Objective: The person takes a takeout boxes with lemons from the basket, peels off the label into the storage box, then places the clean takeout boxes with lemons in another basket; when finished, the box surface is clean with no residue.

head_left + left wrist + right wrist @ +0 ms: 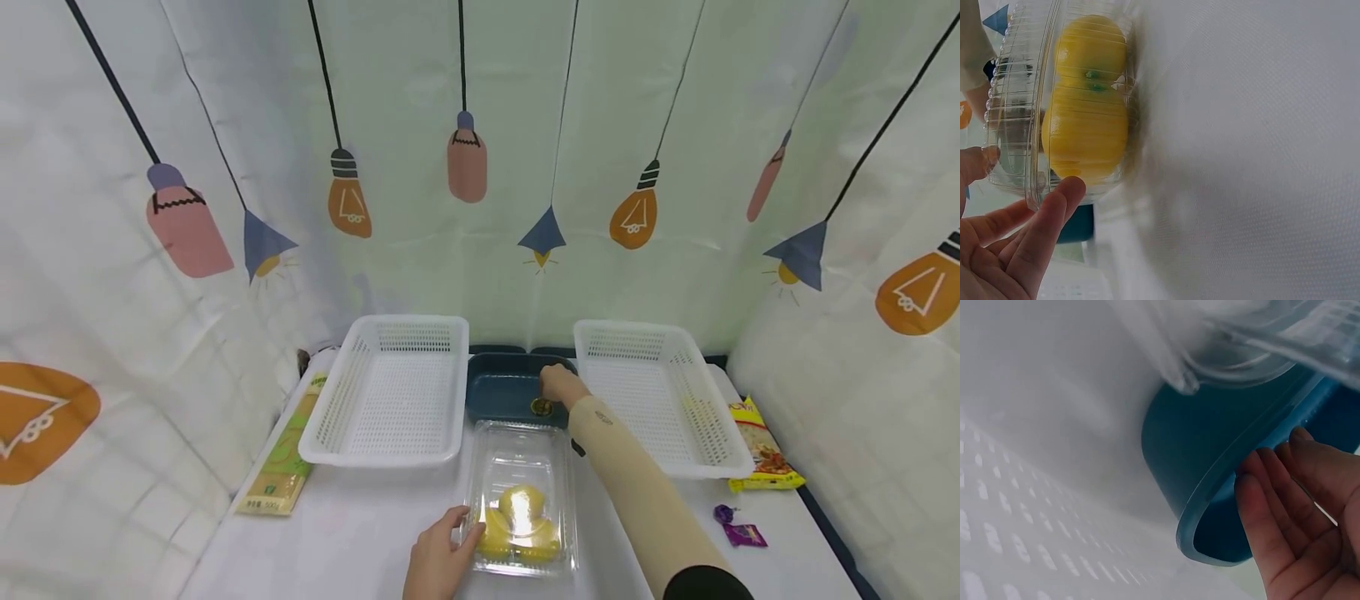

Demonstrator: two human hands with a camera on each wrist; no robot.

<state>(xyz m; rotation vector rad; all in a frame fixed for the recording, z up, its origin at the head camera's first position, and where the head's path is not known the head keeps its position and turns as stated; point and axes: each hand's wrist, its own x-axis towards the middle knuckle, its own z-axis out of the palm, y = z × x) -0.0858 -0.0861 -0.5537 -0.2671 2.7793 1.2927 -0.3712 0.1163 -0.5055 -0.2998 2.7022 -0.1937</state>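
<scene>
A clear plastic clamshell box point(525, 458) holds several yellow lemon-like fruits point(1088, 125) at its near end. My left hand point(438, 557) touches the box's left side near its front corner; in the left wrist view its fingertips lie against the side and the thumb is by the lid. Behind the box stands a dark teal dish point(498, 387). My right hand point(564, 386) reaches over its right part, with fingers loosely bent and pointing into it in the right wrist view, nothing visible between them. A small round gold-and-dark item point(542, 407) lies in the dish beside that hand.
White perforated baskets stand on both sides of the dish, one left point(382, 458) and one right point(708, 471). A green-and-gold packet point(281, 467) lies far left, a yellow snack bag point(768, 454) far right. Two purple-wrapped sweets point(744, 535) lie front right.
</scene>
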